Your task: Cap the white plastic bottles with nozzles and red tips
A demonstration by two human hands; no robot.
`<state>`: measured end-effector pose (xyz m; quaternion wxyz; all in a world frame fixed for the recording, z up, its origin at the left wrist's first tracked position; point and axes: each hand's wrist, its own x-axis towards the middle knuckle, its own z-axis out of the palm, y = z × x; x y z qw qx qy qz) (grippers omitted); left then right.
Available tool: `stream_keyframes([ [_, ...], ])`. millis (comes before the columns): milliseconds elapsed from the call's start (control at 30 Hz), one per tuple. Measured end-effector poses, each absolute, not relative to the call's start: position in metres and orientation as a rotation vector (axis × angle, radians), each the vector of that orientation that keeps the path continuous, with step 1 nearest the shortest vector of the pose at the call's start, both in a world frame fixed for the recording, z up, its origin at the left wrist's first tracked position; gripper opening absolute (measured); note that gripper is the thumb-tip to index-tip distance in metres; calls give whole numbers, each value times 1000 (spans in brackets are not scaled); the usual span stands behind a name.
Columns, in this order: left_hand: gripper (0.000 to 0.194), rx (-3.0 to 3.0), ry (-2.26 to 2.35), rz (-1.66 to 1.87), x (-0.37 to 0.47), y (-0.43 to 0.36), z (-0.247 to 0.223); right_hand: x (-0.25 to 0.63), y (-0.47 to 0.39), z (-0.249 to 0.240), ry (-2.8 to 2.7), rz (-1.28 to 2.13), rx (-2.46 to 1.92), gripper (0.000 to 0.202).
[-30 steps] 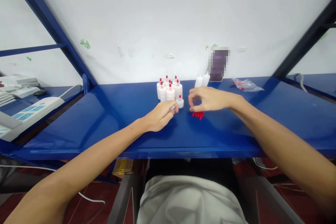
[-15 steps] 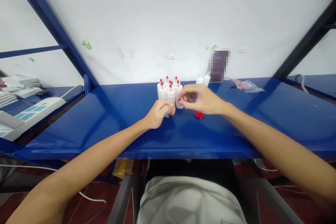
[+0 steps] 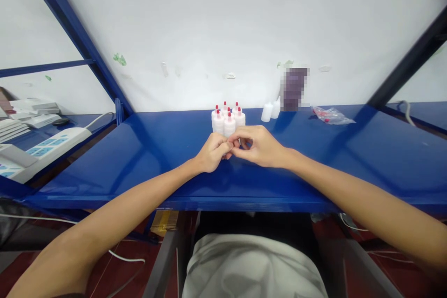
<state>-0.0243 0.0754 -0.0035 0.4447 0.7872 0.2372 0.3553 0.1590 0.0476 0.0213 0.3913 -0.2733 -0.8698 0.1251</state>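
Observation:
My left hand (image 3: 213, 152) is closed in a pinch around a small white nozzle, now mostly covered by fingers. Against its fingertips press those of my right hand (image 3: 260, 146), pinched together on a small red cap that the fingers hide. Just behind both hands stands a tight group of white squeeze bottles (image 3: 229, 125) with red-capped pointed tips, upright on the blue table (image 3: 167, 149). My right hand covers the spot where the loose red caps lay.
Toward the wall are white bottle parts (image 3: 267, 112) and a clear plastic bag (image 3: 333, 115) with red pieces in it. A blurred dark object (image 3: 295, 88) leans on the wall. A white power strip (image 3: 52, 146) lies at the left, by blue frame posts (image 3: 87, 51).
My right hand has moved left and nearer to me with the red cap, and its fingertips now meet my left hand's. The loose caps have gone out of sight behind it.

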Motion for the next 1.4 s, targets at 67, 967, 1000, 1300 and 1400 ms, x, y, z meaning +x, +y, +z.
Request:
stream_keyframes([
  [67, 40, 1952, 573, 920, -25, 77, -4, 163, 49, 25, -2162, 320, -710, 4],
  [967, 44, 2515, 633, 611, -25, 78, 4, 229, 76, 57, -2695, 748, -1509, 26],
  [1000, 44, 2524, 629, 608, -25, 78, 4, 229, 77, 56, -2705, 783, -1498, 24],
  [1300, 44, 2549, 612, 598, -26, 81, 2, 227, 80, 51, -2701, 751, -1463, 22],
  [1400, 45, 2547, 614, 598, -26, 80, 2, 225, 78, 54, -2691, 757, -1486, 29],
])
